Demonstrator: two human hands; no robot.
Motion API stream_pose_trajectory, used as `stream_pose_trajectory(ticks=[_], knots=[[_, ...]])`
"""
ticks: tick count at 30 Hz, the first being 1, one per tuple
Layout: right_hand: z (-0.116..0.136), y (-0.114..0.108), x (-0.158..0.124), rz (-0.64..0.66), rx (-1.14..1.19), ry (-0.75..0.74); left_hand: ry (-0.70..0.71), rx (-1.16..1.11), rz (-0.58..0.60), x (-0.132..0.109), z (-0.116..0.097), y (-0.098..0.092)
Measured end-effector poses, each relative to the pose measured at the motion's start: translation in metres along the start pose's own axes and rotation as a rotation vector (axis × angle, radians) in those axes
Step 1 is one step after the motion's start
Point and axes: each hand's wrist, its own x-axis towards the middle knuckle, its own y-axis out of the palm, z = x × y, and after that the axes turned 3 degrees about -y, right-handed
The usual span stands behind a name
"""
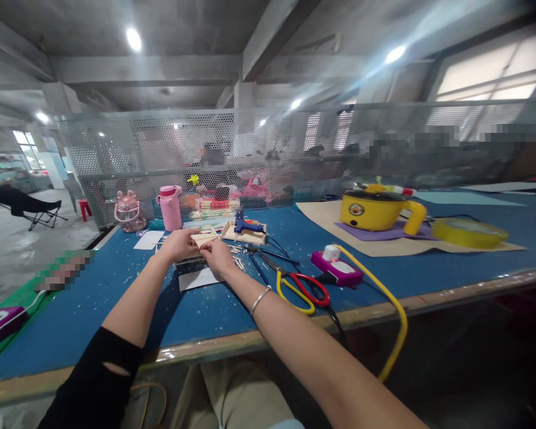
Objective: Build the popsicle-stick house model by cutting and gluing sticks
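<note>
The left hand and right hand, fingers curled narrow, grip opposite sides of a wooden-stick piece on the blue table. Just beyond, a blue glue gun lies on a stick tray, with scissors nearer. Farther right, a yellow pot bears a round label too small to read.
</note>
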Motion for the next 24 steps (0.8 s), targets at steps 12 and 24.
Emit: stream_pose_trajectory(ticks=[12, 24], knots=[[-0.0037, -0.0077, 0.0036, 0.043, -0.041, -0.124, 0.001, -0.015, 0.017, 0.0013, 0.0029, 0.0003], [-0.0039, -0.0014, 0.0028, 0.071, -0.131, -0.096, 0.006, -0.002, 0.017, 0.002, 0.0041, 0.0012]])
